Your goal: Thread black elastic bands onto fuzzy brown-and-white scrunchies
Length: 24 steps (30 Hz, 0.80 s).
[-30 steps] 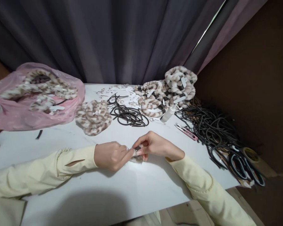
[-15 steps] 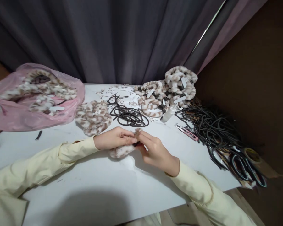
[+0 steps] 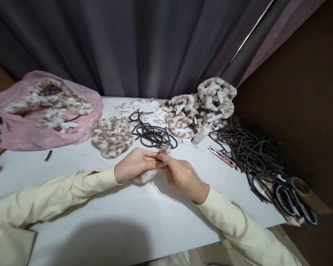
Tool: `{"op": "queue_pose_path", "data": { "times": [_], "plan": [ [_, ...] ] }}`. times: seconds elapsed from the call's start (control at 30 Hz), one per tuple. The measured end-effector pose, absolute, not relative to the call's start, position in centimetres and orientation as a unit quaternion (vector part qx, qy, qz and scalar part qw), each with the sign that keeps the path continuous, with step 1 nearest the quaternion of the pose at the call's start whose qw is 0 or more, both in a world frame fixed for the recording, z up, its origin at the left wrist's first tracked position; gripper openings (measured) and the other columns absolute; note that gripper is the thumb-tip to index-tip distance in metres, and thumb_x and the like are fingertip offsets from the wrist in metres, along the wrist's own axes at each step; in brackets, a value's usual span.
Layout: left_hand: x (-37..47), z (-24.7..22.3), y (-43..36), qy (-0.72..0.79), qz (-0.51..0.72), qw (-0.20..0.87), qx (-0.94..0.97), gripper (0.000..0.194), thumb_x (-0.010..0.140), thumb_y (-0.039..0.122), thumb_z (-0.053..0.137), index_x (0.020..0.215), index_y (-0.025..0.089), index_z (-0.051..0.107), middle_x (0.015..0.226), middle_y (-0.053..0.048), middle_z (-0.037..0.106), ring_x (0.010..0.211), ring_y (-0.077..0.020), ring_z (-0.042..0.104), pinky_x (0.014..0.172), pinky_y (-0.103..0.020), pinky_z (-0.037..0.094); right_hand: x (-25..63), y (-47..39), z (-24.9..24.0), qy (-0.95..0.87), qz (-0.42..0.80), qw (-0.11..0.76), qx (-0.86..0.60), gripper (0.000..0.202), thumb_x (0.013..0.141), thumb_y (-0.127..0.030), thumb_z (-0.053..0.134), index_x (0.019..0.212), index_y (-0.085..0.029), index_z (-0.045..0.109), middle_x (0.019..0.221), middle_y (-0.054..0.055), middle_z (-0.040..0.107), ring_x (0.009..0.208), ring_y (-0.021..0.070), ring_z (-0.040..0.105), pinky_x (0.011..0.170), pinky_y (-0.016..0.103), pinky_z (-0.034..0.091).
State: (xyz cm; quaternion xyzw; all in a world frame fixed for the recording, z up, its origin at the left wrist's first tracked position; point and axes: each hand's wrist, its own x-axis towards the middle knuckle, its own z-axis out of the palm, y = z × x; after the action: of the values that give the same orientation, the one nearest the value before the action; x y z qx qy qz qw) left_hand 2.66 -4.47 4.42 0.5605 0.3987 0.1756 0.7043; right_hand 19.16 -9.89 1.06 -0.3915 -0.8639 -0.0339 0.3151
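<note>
Pinching one furry scrunchie (image 3: 147, 175) between them, left hand (image 3: 133, 164) and right hand (image 3: 182, 175), fingers closed, fingertips touching.

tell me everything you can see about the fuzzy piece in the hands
The fuzzy piece is a short strip of plush, cream with brown mottling, soft and curled. It lies low over the white table, between the left hand and the right hand. Both pinch its upper end, where a tuft sticks up; the rest droops under the left palm.
</note>
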Motion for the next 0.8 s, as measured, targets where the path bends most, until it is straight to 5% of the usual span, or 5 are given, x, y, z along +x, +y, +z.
{"op": "queue_pose_path", "data": {
  "times": [0.3, 0.8],
  "plan": [
    [2.8, 3.5, -4.9, 0.435, 0.217, 0.695, 0.53, 0.035, 0.053, 0.025, 0.077, 0.083, 0.009, 0.069, 0.076, -0.006, 0.071, 0.078, -0.0189, 0.063, 0.065, -0.022, 0.048, 19.1, -9.8, 0.3, -0.852, -0.079, 0.305, -0.419, 0.049, 0.076, -0.001, 0.038, 0.124, -0.01, 0.032, 0.107, 0.016, 0.059, 0.089, 0.0221, 0.061, 0.063, 0.029, 0.055],
    [2.8, 3.4, -5.2, 0.403, 0.263, 0.614, 0.625, 0.037, 0.062, 0.029, 0.071, 0.095, 0.011, 0.07, 0.096, -0.006, 0.07, 0.099, -0.0254, 0.061, 0.087, -0.029, 0.049, 19.5, -9.4, -0.3, -0.862, -0.083, 0.331, -0.375, 0.05, 0.079, -0.002, 0.04, 0.128, -0.01, 0.031, 0.108, 0.017, 0.06, 0.097, 0.0214, 0.06, 0.066, 0.029, 0.056]
  ]
}}
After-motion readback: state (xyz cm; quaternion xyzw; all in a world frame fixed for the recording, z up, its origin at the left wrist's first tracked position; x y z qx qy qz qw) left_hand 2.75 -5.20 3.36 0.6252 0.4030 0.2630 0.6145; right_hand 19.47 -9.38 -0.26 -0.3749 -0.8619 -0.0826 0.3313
